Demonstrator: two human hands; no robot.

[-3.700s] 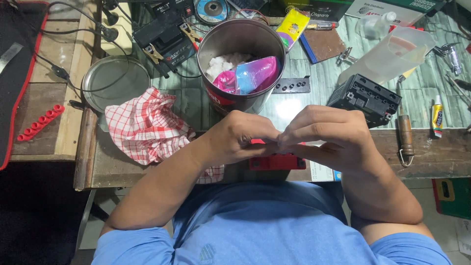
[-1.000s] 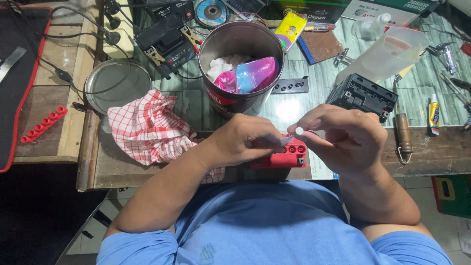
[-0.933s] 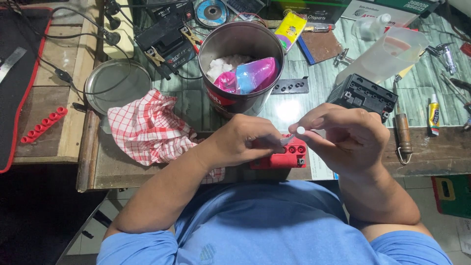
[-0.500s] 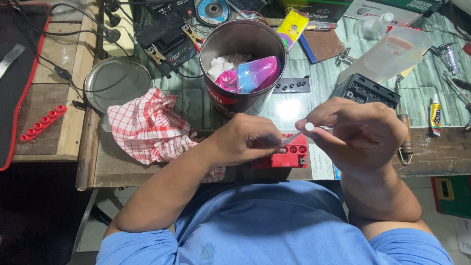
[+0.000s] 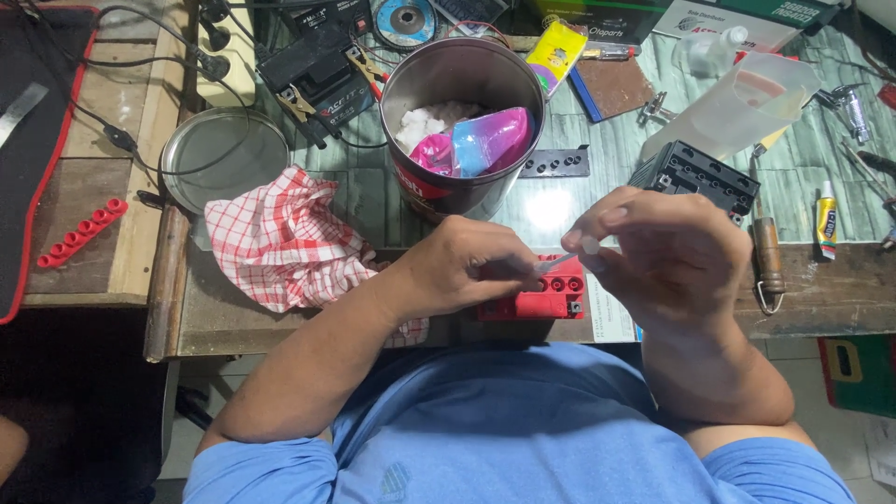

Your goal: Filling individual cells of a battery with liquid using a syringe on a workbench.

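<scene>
Right hand [image 5: 677, 257], centre-right of frame, fingers curled, thumb and forefinger pinching a small white cap [image 5: 589, 245]. Left hand [image 5: 471, 266] at centre, fingers closed around a thin tool [image 5: 553, 265] whose tip points at the cap. Directly below both hands sits a red battery block [image 5: 541, 297] with round holes on top, at the near table edge. Red-checked cloth [image 5: 285, 243] left of the hands. Metal tin [image 5: 457, 121] with cotton and pink-blue bag above centre. Black battery [image 5: 695, 177] upper right. Red cap strip [image 5: 79, 233] far left.
</scene>
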